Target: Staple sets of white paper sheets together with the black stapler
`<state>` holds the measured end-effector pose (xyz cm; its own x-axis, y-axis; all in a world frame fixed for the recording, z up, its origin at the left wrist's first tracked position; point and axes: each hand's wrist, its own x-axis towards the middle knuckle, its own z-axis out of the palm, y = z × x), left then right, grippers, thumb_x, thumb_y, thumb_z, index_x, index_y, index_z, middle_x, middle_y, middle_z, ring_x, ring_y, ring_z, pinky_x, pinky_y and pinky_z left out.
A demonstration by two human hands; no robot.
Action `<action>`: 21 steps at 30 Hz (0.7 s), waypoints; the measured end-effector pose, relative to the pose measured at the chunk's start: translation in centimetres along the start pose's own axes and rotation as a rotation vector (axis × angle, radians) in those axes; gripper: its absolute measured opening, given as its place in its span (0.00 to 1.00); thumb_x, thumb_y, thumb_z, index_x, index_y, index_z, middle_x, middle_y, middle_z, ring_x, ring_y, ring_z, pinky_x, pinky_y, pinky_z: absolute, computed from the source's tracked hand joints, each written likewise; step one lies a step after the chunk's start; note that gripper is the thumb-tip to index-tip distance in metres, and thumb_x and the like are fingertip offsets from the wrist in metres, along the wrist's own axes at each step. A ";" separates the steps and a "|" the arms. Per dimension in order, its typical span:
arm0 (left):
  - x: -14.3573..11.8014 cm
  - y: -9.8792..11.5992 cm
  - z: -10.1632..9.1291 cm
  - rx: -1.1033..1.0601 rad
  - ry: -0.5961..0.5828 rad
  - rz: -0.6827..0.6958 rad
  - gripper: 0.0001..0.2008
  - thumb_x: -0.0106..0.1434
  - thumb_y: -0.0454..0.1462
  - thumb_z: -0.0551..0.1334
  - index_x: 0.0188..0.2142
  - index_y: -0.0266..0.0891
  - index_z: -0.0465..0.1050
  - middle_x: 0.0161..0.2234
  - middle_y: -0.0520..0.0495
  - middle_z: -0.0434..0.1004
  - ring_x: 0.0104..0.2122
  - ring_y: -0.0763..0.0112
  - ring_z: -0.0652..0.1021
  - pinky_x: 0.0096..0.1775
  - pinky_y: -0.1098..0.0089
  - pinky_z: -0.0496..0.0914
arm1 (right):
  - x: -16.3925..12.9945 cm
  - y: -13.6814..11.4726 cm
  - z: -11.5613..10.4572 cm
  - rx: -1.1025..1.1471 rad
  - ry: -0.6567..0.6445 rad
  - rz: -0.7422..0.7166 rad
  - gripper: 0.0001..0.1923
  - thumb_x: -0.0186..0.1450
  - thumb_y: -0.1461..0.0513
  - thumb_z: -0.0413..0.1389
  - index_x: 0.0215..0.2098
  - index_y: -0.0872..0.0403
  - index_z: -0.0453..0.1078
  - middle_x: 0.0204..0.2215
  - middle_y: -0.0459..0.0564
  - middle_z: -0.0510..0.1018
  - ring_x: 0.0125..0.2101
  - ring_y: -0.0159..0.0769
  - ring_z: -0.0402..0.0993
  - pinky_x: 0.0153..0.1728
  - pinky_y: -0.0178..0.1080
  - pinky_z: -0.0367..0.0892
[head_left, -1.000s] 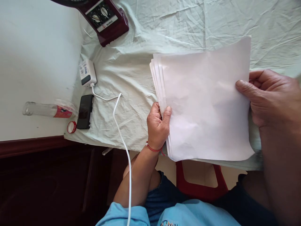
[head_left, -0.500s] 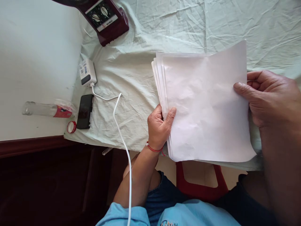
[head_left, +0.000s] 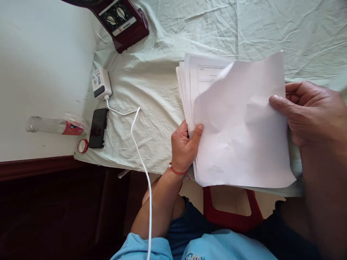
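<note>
A stack of white paper sheets lies over the near edge of a table covered in a pale green cloth. My left hand pinches the stack's left edge, thumb on the top sheet. My right hand grips the right edge of the top sheet, thumb on top. That top sheet is blank and its far left corner is lifted and bent. A printed sheet shows beneath it.
A dark red appliance base with two dials stands at the back left. A white charger, its white cable, a black phone, a red tape roll and a lying plastic bottle are at left. A red stool is below.
The top sheet's far left corner has lifted and curled toward the right, uncovering print on the sheet below. My left thumb slid slightly right; the right hand barely moved.
</note>
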<state>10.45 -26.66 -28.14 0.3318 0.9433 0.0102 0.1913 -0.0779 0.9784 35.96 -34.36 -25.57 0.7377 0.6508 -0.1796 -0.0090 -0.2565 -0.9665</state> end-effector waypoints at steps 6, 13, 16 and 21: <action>0.0 0.2 0.0 0.050 0.013 0.047 0.13 0.71 0.46 0.70 0.48 0.41 0.83 0.45 0.44 0.89 0.45 0.60 0.86 0.49 0.63 0.79 | 0.1 0.1 -0.1 -0.002 -0.011 0.003 0.11 0.61 0.66 0.67 0.42 0.53 0.85 0.32 0.48 0.83 0.23 0.26 0.73 0.18 0.27 0.62; 0.7 -0.3 -0.7 -0.223 0.131 -0.030 0.16 0.66 0.48 0.75 0.46 0.41 0.83 0.43 0.45 0.88 0.42 0.64 0.86 0.45 0.67 0.80 | 0.2 0.5 0.2 0.028 0.019 -0.113 0.12 0.60 0.69 0.68 0.42 0.52 0.83 0.29 0.43 0.80 0.23 0.22 0.70 0.21 0.27 0.62; 1.4 0.1 -1.1 -0.405 0.233 -0.042 0.16 0.64 0.46 0.77 0.47 0.42 0.83 0.47 0.46 0.88 0.47 0.62 0.87 0.50 0.66 0.80 | -0.4 0.0 0.3 -0.010 0.029 -0.151 0.06 0.63 0.65 0.68 0.40 0.53 0.84 0.27 0.44 0.79 0.22 0.22 0.68 0.22 0.28 0.62; 2.2 0.8 -1.5 -0.515 0.306 -0.095 0.17 0.61 0.46 0.77 0.46 0.44 0.83 0.46 0.47 0.89 0.49 0.59 0.86 0.54 0.61 0.80 | -1.3 -0.3 0.1 -0.095 -0.100 -0.135 0.16 0.70 0.49 0.65 0.35 0.53 0.83 0.25 0.45 0.77 0.22 0.21 0.65 0.23 0.29 0.57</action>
<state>9.97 -24.16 -27.07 0.0403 0.9943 -0.0983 -0.2900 0.1058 0.9512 34.94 -35.08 -25.05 0.6568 0.7507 -0.0713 0.1527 -0.2250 -0.9623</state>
